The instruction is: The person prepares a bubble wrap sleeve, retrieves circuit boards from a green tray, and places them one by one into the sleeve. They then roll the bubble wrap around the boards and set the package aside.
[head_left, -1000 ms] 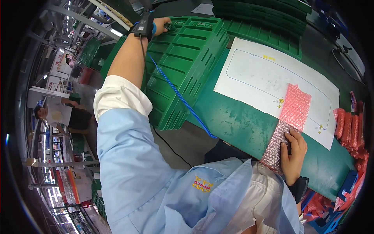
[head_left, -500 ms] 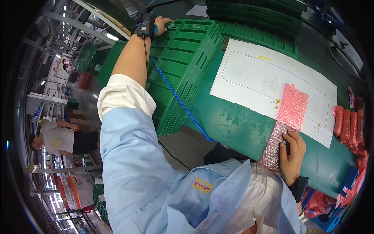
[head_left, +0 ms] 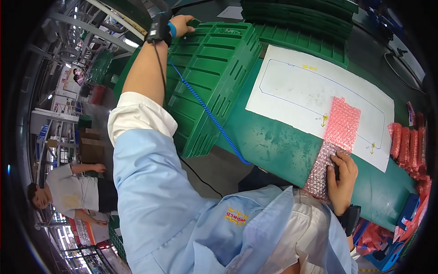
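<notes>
At the far left, my left hand point(head_left: 182, 26) is closed on a small green circuit board point(head_left: 195, 22), held just above the stacked green plastic trays point(head_left: 204, 68). Another circuit board point(head_left: 229, 31) lies in the top tray. My right hand point(head_left: 343, 182) grips the edge of a bubble-wrap bag point(head_left: 318, 171) near the front edge of the table, thumb and fingers bent against it. The bag's near part looks silvery pink; its far part is brighter pink and lies over a white sheet point(head_left: 292, 98) with blue lines drawn on it.
More green trays point(head_left: 301, 43) are stacked behind the sheet. Rolled pink bubble-wrap pieces point(head_left: 406, 146) and blue bins point(head_left: 407, 212) stand at the right. A coiled blue cord point(head_left: 212, 119) runs from my left wrist past the green table point(head_left: 269, 141). Another person point(head_left: 73, 189) stands at the left.
My left hand has moved left and slightly up, lifting the circuit board off the top tray. The right hand and bag stay put. The other person has shifted, an arm now stretched out.
</notes>
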